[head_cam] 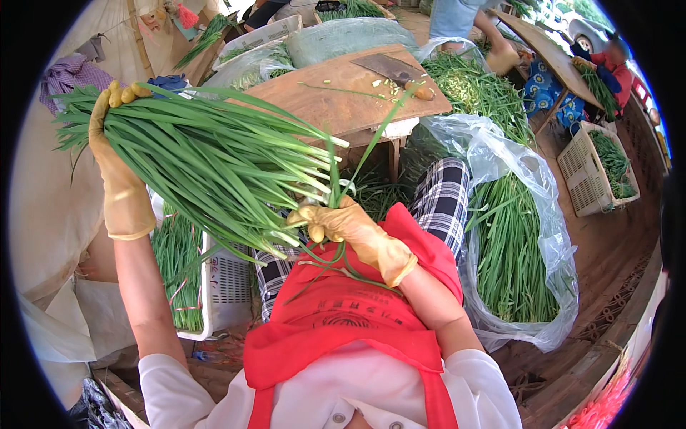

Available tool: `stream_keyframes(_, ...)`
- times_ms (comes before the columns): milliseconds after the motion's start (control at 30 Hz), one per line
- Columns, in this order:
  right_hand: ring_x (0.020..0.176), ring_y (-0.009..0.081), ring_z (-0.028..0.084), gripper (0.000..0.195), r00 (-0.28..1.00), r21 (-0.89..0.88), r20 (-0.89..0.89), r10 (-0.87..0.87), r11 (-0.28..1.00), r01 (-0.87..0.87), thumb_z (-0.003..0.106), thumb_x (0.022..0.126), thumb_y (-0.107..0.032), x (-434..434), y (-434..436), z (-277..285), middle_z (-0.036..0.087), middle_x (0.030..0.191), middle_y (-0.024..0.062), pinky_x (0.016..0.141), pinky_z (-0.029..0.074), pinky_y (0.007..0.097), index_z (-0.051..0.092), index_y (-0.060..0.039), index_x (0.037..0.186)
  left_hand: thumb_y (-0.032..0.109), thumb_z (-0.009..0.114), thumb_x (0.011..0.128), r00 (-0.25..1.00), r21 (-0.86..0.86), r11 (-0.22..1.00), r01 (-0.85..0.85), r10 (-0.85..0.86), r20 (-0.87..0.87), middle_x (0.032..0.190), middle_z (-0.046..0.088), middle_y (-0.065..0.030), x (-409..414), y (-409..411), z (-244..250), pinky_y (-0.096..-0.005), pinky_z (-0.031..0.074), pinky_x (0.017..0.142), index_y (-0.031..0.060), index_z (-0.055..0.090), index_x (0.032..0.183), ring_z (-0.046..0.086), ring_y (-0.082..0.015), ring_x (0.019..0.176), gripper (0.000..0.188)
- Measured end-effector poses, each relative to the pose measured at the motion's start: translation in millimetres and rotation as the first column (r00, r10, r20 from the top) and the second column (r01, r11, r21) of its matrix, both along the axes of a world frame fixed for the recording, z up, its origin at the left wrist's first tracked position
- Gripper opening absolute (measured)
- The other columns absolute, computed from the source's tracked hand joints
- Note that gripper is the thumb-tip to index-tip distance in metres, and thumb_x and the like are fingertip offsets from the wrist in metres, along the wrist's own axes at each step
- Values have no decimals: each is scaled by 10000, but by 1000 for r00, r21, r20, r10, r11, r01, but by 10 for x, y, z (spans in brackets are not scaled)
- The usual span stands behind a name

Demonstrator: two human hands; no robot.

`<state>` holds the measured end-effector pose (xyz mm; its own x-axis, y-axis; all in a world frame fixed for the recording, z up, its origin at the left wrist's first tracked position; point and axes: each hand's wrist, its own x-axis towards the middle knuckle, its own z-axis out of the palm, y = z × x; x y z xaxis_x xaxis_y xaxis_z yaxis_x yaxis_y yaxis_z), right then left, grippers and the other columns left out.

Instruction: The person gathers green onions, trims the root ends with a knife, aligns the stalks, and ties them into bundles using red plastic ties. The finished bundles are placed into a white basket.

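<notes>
In a yellow rubber glove, my left hand (122, 102) grips a large bunch of garlic chives (214, 155) near its leafy end. The bunch lies sideways above my lap, its pale stem ends pointing right. My right hand (348, 222), gloved too, is at those stem ends with its fingers closed around a few loose green leaves (335, 185). Some of these leaves stick up and others hang over my red apron (370, 300). Whether the right fingers also hold stems of the bunch is hidden.
Ahead stands a wooden board (321, 102) with a cleaver (394, 72) and cut stem bits. A plastic bag of chives (514, 252) lies at right, a white crate (228, 289) of tied bundles at left. Another person (616, 72) sits at the far right; another stands beyond the board.
</notes>
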<state>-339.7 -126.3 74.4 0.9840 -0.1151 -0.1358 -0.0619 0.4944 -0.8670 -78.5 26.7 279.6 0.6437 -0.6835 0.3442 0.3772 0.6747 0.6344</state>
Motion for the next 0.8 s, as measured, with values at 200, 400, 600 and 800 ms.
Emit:
stream_keyframes(200,559,29,414,128,974,-3,62,-217,976,217,664,946,-188,32,-164,-357,716,993,17,520,314,188,641,-94,1030,66,584,921,995,-9,999,51,-50,90,901,578,-99,2,9,-47,-325,481,954,0,592,906,568,-245,962,69)
stream_keyframes(400,646,110,581,380,789,-570,-396,-470,799,191,700,881,-394,-231,-683,-1240,616,706,5,603,435,269,687,-136,1160,62,569,916,985,-35,992,-120,123,119,857,555,-85,-42,50,179,-367,462,977,25,533,842,548,-246,941,91)
stream_keyframes(600,1408,269,371,1072,996,-224,42,79,972,-67,833,751,-368,51,-148,-583,387,1545,119,1110,359,379,176,-192,1580,64,493,973,976,-95,992,79,-58,208,946,554,-85,37,158,218,-327,416,1005,36,512,888,531,-218,980,92)
stream_keyframes(800,753,89,539,317,975,82,-69,210,975,-204,668,923,-306,352,393,-554,631,776,-12,728,415,228,659,-105,1168,81,479,980,978,-96,994,55,-34,204,954,563,-77,104,98,163,-329,418,994,37,539,909,528,-215,983,103)
